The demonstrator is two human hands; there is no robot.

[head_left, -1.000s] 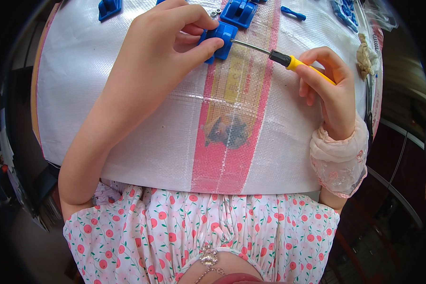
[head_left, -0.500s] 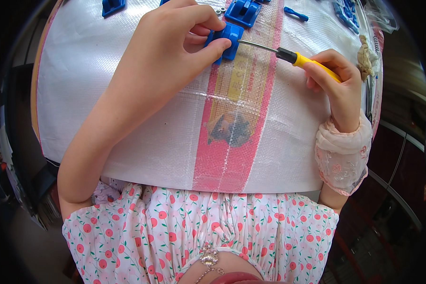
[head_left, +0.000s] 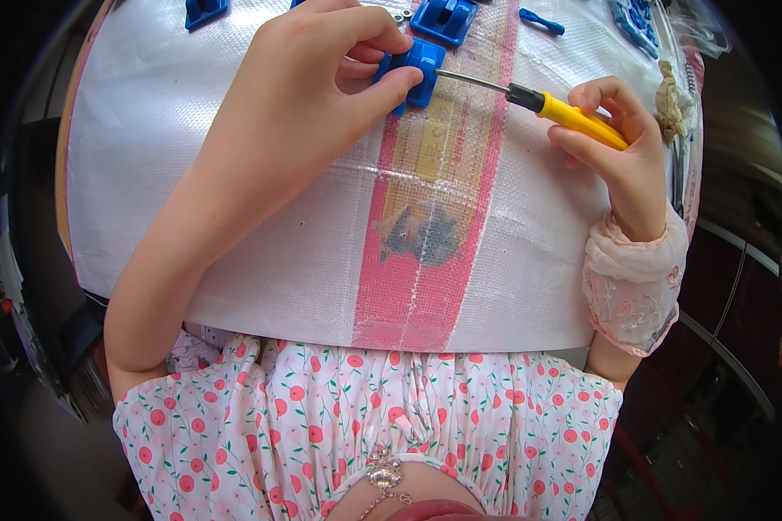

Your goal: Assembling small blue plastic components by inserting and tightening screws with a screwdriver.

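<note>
Between its thumb and fingers, my left hand [head_left: 295, 104] grips a small blue plastic part [head_left: 424, 61] with a raised rounded middle, near the far side of the table. A screwdriver [head_left: 582, 124] with a yellow handle, black collar and thin metal shaft lies in my right hand [head_left: 626, 152]. Its handle end rests against the palm, and the index finger is bent and loosened from the handle. The shaft tip meets the right side of the blue part; the exact contact point is too small to make out.
Another blue part [head_left: 444, 19] sits just beyond, beside small metal nuts [head_left: 403, 16]. A blue lever-shaped piece [head_left: 542, 23] and a pile of blue pieces [head_left: 636, 30] are at far right, near a crumpled beige thing [head_left: 671, 102]. A white woven sheet [head_left: 278, 278] covers the table.
My right-hand fingers have loosened and shifted back along the screwdriver's handle. The left hand and blue part have stayed nearly in place.
</note>
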